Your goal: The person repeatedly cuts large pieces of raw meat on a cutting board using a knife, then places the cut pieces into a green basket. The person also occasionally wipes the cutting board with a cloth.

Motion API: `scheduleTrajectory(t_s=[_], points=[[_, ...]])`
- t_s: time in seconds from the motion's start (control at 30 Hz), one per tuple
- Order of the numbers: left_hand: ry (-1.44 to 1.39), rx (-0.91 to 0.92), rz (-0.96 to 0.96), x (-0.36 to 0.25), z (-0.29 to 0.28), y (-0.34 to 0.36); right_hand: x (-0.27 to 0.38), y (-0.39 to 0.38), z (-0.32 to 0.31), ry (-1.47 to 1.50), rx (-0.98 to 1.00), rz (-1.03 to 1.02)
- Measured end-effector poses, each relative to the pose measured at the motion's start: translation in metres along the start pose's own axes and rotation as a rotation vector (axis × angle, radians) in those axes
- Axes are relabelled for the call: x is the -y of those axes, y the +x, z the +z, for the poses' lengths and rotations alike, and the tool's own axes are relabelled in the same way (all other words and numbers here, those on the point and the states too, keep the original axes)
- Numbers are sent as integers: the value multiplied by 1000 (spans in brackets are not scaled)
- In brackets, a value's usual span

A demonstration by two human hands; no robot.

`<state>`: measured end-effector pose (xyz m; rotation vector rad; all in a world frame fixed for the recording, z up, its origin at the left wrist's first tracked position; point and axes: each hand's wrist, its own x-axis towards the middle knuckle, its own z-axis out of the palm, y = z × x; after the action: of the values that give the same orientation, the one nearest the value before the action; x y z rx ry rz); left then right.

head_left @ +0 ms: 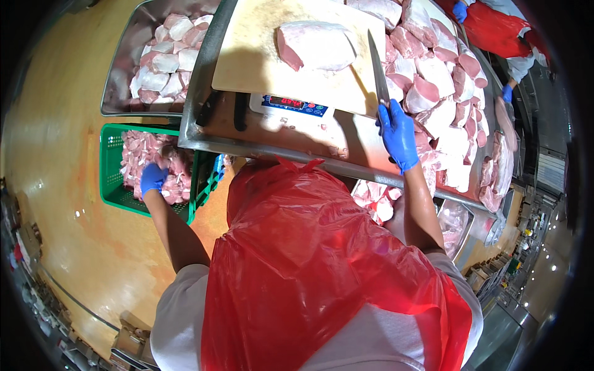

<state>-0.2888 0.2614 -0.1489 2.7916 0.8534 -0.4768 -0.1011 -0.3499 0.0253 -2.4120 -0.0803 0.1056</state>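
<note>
My right hand [396,136], in a blue glove, grips a long knife [377,65], its blade pointing away from me along the right edge of a cream cutting board [241,55]. On the board lies a pale pink meat piece [315,46]. My left hand [153,180], also gloved, is down at a green perforated crate [111,167] of small meat trimmings [176,185]; its fingertips are blurred among them, so I cannot tell what they hold. A white scale [291,117] with a lit display sits below the board, beside dark knife handles [240,111].
A steel bin of meat chunks [161,62] is at upper left. Many cuts [433,86] cover the steel table [247,144]'s right side. More meat [374,198] lies under its near edge. A co-worker in a red apron [495,28] and blue gloves works at upper right.
</note>
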Motion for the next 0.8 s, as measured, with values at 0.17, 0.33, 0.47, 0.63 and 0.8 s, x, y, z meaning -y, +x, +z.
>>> scheduleTrajectory(t_s=[0.17, 0.33, 0.47, 0.63, 0.8], points=[[-839, -699, 521, -184, -103, 19, 31, 50, 19, 427, -34, 3], [-978, -592, 1218, -321, -135, 41, 35, 87, 34, 752, -83, 21], [-832, -609, 1191, -364, -115, 61, 35, 85, 36, 778, -121, 142], [-1077, -67, 1032, -404, -120, 63, 51, 85, 58, 882, -120, 172], [-868, -70, 1071, -379, -129, 20, 46, 119, 48, 618, -140, -53]])
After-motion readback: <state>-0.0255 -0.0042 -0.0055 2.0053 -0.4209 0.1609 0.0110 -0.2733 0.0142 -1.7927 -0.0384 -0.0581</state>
